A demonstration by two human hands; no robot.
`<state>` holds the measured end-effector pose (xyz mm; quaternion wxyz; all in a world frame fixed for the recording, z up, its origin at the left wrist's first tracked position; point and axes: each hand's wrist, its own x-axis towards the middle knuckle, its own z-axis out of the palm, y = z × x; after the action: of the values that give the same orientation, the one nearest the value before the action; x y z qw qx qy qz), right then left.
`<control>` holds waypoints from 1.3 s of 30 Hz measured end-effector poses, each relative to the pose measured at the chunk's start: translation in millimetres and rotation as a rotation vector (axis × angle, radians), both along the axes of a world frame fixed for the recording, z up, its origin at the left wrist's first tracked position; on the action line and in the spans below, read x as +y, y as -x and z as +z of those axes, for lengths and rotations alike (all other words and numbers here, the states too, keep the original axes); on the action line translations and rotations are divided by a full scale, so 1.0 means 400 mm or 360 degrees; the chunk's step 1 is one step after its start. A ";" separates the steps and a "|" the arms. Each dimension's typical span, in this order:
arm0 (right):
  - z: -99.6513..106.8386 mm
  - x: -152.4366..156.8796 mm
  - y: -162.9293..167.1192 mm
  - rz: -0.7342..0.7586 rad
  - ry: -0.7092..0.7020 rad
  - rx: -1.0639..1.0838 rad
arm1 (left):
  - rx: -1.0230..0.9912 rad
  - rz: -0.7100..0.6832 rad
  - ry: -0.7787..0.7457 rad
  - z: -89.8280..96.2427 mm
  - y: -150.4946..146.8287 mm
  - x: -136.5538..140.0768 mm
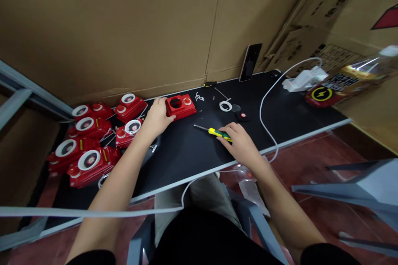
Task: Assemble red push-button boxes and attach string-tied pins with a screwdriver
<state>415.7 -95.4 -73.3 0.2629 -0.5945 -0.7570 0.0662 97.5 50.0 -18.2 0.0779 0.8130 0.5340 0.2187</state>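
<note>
My left hand (158,115) is closed on the left end of a red plastic housing (183,110), which has a dark round opening and a small white-ringed red dome. Farther right, my right hand (236,140) grips the yellow-and-green handle of a screwdriver (215,132), its shaft pointing left over the black tabletop. Beyond that hand are a white ring (225,106), a clear disc (236,108) and a small black part with a red-and-white centre (243,116). Some white bits of wire or cord (199,97) lie just right of the housing.
Several assembled red alarm-like units (89,160) crowd the table's left side. Against the cardboard wall (139,29) leans a phone (250,62); a second screwdriver (210,84) lies at the back. A white cable (264,103), white adapter (305,79) and drink bottle (351,76) occupy the right.
</note>
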 end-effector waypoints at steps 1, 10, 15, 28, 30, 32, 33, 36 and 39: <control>-0.004 -0.001 -0.003 0.0000 -0.0011 0.0023 | -0.0026 -0.0006 -0.0013 0.003 0.006 -0.007; -0.030 -0.008 -0.012 -0.0016 -0.0071 0.0133 | 0.0009 -0.0049 -0.0022 0.041 0.094 -0.156; 0.022 0.034 -0.058 -0.0049 -0.0140 0.0135 | 0.0265 -0.0249 0.0002 -0.008 0.117 -0.304; 0.113 0.270 -0.100 -0.0275 -0.0022 -0.0292 | 0.0138 -0.0533 0.0234 -0.037 0.055 -0.248; 0.151 0.216 -0.060 -0.0141 -0.0151 -0.0077 | -0.0039 -0.0546 0.0291 -0.048 0.052 -0.244; 0.190 0.160 -0.005 0.0229 -0.0122 0.0137 | -0.0198 -0.0550 0.0310 -0.062 0.048 -0.243; 0.207 0.135 0.025 0.0453 -0.0046 0.0188 | -0.0253 -0.0557 0.0307 -0.068 0.046 -0.244; 0.236 0.096 0.103 0.0977 0.0105 0.0078 | -0.0324 -0.0611 0.0269 -0.084 0.040 -0.247; 0.237 0.104 0.145 0.1203 0.0194 -0.0093 | -0.0347 -0.0634 0.0224 -0.093 0.037 -0.249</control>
<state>357.7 -53.9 21.6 0.1624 -0.2896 -0.9247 0.1864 82.6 -49.8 -55.4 0.2330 0.8665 0.3655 0.2476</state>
